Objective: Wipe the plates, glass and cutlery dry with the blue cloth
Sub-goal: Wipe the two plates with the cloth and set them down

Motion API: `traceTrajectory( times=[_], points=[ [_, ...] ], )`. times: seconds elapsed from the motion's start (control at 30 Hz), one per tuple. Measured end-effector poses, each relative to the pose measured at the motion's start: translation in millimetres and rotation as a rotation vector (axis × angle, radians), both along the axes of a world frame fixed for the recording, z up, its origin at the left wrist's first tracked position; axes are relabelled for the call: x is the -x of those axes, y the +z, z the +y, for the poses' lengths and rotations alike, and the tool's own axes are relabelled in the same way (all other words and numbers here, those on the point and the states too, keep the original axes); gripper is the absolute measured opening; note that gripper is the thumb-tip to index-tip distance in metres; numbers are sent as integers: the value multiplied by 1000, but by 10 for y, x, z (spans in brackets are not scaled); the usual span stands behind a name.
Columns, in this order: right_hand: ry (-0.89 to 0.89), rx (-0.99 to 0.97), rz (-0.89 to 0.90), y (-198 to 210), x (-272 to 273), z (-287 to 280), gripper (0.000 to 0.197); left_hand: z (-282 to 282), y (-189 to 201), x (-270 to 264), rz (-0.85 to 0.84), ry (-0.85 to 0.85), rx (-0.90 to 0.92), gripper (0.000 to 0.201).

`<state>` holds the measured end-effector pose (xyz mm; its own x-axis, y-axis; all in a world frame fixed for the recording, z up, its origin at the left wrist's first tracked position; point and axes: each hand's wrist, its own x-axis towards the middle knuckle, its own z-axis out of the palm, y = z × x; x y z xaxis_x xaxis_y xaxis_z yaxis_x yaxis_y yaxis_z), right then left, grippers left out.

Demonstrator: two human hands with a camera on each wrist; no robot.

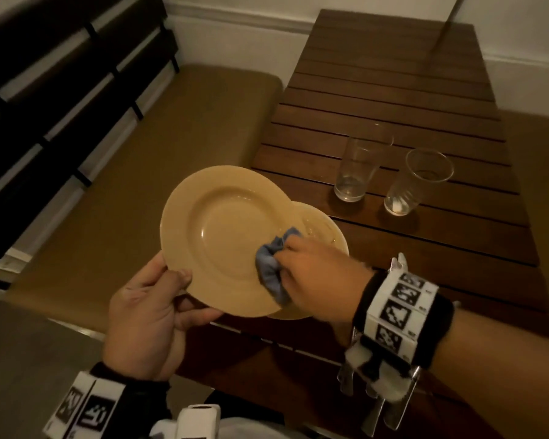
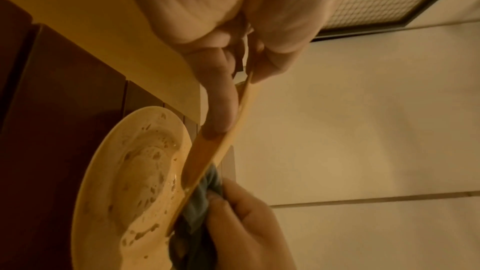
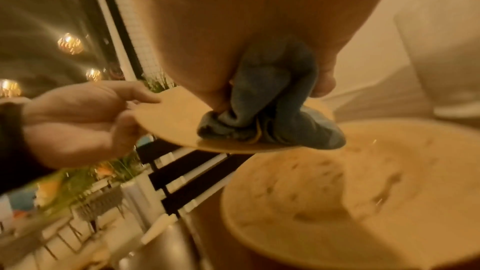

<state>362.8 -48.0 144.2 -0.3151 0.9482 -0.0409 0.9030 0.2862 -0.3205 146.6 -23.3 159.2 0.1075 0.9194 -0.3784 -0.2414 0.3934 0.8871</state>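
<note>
Two plates: upper plate (image 1: 222, 229) pinched by rim in left hand (image 1: 146, 315) over table's (image 1: 425, 242) near-left corner, right hand (image 1: 311, 274) clutching blue cloth (image 1: 271, 264) vs. it — hard rubbing could lever it loose onto wet plate (image 1: 325, 231) below.

Nothing readable from my end, honestly. The only printed stuff I see is the black-and-white square marker patterns on the right wristband (image 1: 403, 307) at about 4 o'clock in the head view and on the left wristband (image 1: 86, 410) at about 7 o'clock. Those are coded blocks, not letters or numbers.
</note>
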Motion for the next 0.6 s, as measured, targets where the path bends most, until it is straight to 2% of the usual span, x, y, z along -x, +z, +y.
traceTrajectory(
  times=[0.07, 0.13, 0.2, 0.27, 0.37, 0.43, 0.53, 0.6],
  points=[
    [-54, 108, 211, -30, 172, -100, 27, 14, -24, -36, 40, -15, -4, 33],
    [-38, 18, 403, 28, 304, -110, 23, 33, -19, -54, 70, -56, -6, 33],
    [15, -28, 423, 47, 373, 5, 22, 46, 8, -50, 99, -133, -12, 35],
    [0, -56, 312, 17, 401, 217, 24, 41, 42, -42, 112, -189, 6, 36],
    [-40, -134, 63, 5, 362, 516, 40, 5, 70, -76, 110, -218, 8, 39],
    [-128, -157, -42, 94, 210, 620, 36, -47, 83, -105, 115, -220, 0, 38],
    [-174, -128, -150, 127, -69, 624, 41, -105, 89, -71, 90, -161, -21, 33],
    [-181, -90, -181, 75, -178, 537, 36, -112, 101, -19, 60, -122, -19, 31]
  ],
)
